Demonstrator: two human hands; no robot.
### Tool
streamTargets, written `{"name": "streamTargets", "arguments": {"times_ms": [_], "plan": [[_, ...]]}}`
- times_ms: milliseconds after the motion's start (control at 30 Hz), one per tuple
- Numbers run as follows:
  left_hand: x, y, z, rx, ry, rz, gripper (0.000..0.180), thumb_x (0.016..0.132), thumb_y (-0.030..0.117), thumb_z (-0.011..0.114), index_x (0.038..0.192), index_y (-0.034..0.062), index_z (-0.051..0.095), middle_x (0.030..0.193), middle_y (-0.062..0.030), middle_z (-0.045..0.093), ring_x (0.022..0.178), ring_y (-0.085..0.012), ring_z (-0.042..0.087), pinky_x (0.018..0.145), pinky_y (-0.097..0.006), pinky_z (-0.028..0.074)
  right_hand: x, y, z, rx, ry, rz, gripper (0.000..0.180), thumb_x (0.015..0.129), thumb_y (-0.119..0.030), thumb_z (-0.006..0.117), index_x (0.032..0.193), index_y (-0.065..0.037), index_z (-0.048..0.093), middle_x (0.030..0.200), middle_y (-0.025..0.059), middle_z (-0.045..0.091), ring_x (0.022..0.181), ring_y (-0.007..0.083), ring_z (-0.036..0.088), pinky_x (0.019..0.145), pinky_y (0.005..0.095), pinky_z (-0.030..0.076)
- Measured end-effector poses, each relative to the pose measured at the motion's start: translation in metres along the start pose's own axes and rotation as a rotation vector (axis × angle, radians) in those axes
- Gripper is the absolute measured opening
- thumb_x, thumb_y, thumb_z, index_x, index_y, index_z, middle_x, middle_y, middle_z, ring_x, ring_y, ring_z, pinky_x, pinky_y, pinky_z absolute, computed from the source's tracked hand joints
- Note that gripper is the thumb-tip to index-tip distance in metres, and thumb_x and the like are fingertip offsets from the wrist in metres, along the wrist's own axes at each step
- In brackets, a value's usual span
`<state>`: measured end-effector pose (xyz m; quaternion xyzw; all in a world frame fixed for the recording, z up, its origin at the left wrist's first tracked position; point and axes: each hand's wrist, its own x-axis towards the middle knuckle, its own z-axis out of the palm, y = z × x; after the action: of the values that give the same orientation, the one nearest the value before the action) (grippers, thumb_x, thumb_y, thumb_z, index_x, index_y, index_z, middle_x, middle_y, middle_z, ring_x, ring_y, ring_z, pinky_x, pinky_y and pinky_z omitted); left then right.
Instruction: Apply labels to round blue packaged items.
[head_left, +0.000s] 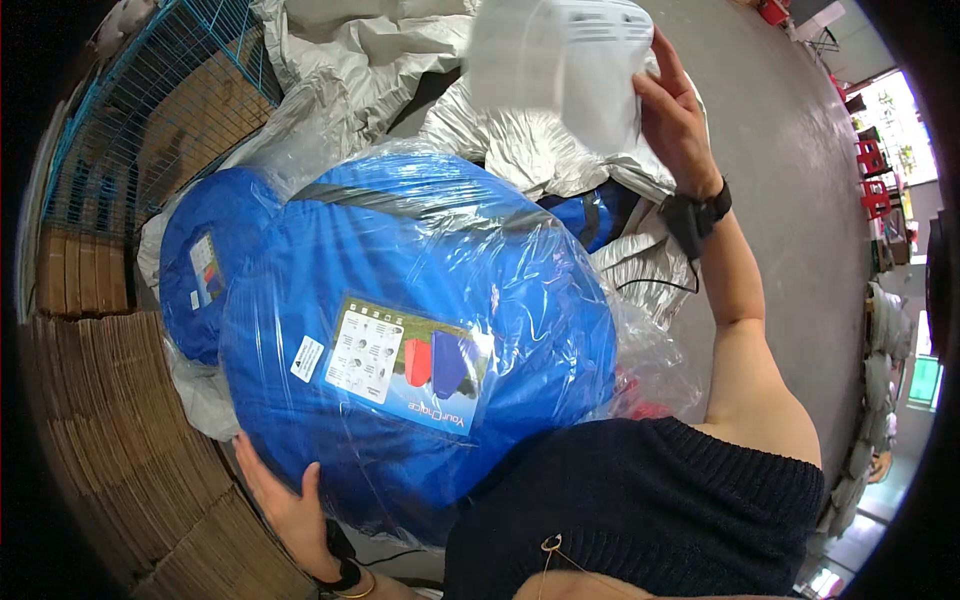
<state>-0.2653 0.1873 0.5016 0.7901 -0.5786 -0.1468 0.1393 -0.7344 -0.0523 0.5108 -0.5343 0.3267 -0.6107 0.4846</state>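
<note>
stacked brown cardboard (pixel 120 420) crowds the lower left of this workroom, and above it sits a blue wire cage (pixel 190 80) with brown board behind the bars. moving right, we meet a small round blue bag (pixel 215 265) in clear plastic, tucked against its much bigger neighbour. and below that, the left hand (pixel 290 510): nothing in its grip, fingers spread, thumb up, laid along the lower-left edge of the large blue bag (pixel 540 300). whether the palm is pressing on the wrap, can't tell from up here.

what a centrepiece that bag is! plump, near enough round, no clear long axis, sheathed in glossy clear plastic, lying up and to the right of the left hand, which is clearly the nearer of the two. its printed card (pixel 400 365) slants down toward the right, a little white sticker (pixel 306 358) just beside it. beyond, crumpled silver sheeting (pixel 340 60) spreads across the top.

now over to the right hand (pixel 680 125), well above the bag, fingers and thumb closed on the right edge of a white plastic piece (pixel 603 85), slotted near the top and blurred on its left side. it's up over the sheeting, beyond the bag's upper right. further right, bare grey floor (pixel 780 200) runs out to red stools (pixel 872 180).
</note>
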Motion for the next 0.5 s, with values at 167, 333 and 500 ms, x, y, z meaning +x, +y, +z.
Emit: {"name": "streamTargets", "arguments": {"times_ms": [167,333,500], "plan": [[-0.011,-0.037,0.014,-0.212,-0.119,-0.294,0.079,0.079,0.027,0.063,0.14,0.0133,0.015,0.141,-0.018,0.023,0.128,-0.0317,0.026,0.101,-0.044,0.026,-0.031,0.092,-0.167,-0.541,0.226,0.456,0.055,0.081,-0.01,0.058,0.13,0.0,0.035,0.115,0.0088,0.05,0.099,0.0123,0.048,0.085,0.0226,0.038],[-0.025,-0.083,0.037,-0.575,-0.16,-0.473,0.081,0.079,0.022,0.064,0.14,0.0128,0.012,0.138,-0.0212,0.025,0.123,-0.0301,0.031,0.098,-0.04,0.029,-0.049,0.118,-0.274,-0.933,0.274,0.856,0.049,0.074,-0.014,0.058,0.118,0.005,0.046,0.085,0.0073,0.058,0.074,0.0145,0.055,0.062,0.0319,0.046],[-0.068,-0.112,0.061,-1.042,-0.073,-0.501,0.072,0.076,0.03,0.068,0.129,0.0001,0.03,0.12,-0.0149,0.044,0.104,-0.0238,0.047,0.087,-0.035,0.04,-0.046,0.08,-0.138,-1.374,0.081,0.116,0.06,0.079,-0.023,0.063,0.127,0.001,0.035,0.116,0.0246,0.049,0.105,0.0308,0.052,0.086,0.0375,0.042]]}}
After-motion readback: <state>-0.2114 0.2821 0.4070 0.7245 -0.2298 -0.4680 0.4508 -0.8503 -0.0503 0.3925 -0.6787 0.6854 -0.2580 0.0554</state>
